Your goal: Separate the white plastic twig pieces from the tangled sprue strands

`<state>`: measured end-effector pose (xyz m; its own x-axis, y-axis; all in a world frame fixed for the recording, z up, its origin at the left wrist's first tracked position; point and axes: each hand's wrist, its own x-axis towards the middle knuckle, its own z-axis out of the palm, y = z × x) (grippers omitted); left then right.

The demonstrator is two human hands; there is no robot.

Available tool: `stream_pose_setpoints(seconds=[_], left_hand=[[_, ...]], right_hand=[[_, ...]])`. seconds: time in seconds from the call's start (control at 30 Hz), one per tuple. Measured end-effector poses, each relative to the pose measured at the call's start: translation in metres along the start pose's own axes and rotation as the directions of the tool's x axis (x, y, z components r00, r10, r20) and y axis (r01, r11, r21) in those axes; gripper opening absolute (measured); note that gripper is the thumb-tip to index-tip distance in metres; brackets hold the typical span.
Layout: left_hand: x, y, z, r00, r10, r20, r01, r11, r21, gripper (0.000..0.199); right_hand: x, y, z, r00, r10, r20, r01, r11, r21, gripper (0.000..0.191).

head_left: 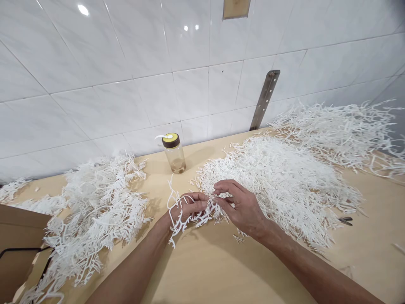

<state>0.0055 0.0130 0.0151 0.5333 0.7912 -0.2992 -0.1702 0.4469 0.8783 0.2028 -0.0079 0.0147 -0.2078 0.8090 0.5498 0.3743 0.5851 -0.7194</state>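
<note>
White branching strands (pixel 177 211) hang over my left hand (pixel 193 204), whose fingers are closed on them near the middle of the table. Just to its right, my right hand (pixel 238 204) has its thumb and fingers bent toward the left fingertips. Something too small to make out is between the right fingertips. A wide heap of short white pieces (pixel 278 181) lies behind and right of my right hand. At the left is a tangled pile of white branched pieces (pixel 98 202).
A clear jar (pixel 176 158) with a yellow and dark lid stands behind my left hand. More long white strands (pixel 341 131) lie back right. A metal strip (pixel 265 99) leans on the tiled wall. A cardboard box (pixel 20 240) is at left, a small dark tool (pixel 345 220) at right.
</note>
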Motion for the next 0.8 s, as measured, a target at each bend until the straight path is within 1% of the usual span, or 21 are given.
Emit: stream_pose_setpoints(seconds=[0.17, 0.23, 0.3, 0.37, 0.43, 0.5, 0.6, 0.7, 0.8], left_hand=[[0.002, -0.003, 0.001, 0.998, 0.054, -0.034, -0.053, 0.998, 0.031, 0.038], [0.004, -0.004, -0.001, 0.996, 0.067, -0.063, -0.066, 0.998, 0.025, 0.039], [0.005, -0.004, -0.002, 0.993, 0.081, -0.087, -0.081, 0.997, -0.003, 0.041], [0.006, -0.003, -0.003, 0.992, 0.087, -0.092, -0.09, 0.995, -0.033, 0.042], [0.006, -0.003, -0.003, 0.992, 0.087, -0.092, -0.092, 0.995, -0.049, 0.042], [0.006, -0.004, -0.002, 0.991, 0.093, -0.1, -0.099, 0.994, -0.054, 0.041], [0.006, -0.007, 0.0, 0.979, 0.153, -0.131, -0.157, 0.987, -0.019, 0.036], [0.006, -0.012, 0.001, 0.95, 0.263, -0.168, -0.249, 0.963, 0.099, 0.029], [0.006, -0.017, 0.003, 0.909, 0.377, -0.175, -0.326, 0.908, 0.263, 0.026]], right_hand=[[-0.001, 0.001, -0.001, 0.996, 0.092, 0.017, -0.093, 0.995, 0.045, 0.016], [0.0, 0.003, -0.001, 0.986, 0.167, 0.026, -0.169, 0.982, 0.083, 0.018], [0.0, 0.005, -0.002, 0.96, 0.276, 0.053, -0.281, 0.952, 0.126, 0.022], [0.002, 0.005, -0.002, 0.923, 0.373, 0.1, -0.385, 0.907, 0.17, 0.022], [0.003, 0.006, -0.003, 0.893, 0.421, 0.163, -0.448, 0.87, 0.206, 0.019], [0.003, 0.006, -0.003, 0.884, 0.419, 0.208, -0.458, 0.865, 0.205, 0.016], [0.003, 0.009, -0.004, 0.91, 0.359, 0.205, -0.386, 0.916, 0.109, 0.01], [0.002, 0.012, -0.005, 0.932, 0.292, 0.213, -0.298, 0.955, -0.006, 0.01], [0.004, 0.008, -0.008, 0.919, 0.286, 0.273, -0.295, 0.956, -0.009, 0.013]])
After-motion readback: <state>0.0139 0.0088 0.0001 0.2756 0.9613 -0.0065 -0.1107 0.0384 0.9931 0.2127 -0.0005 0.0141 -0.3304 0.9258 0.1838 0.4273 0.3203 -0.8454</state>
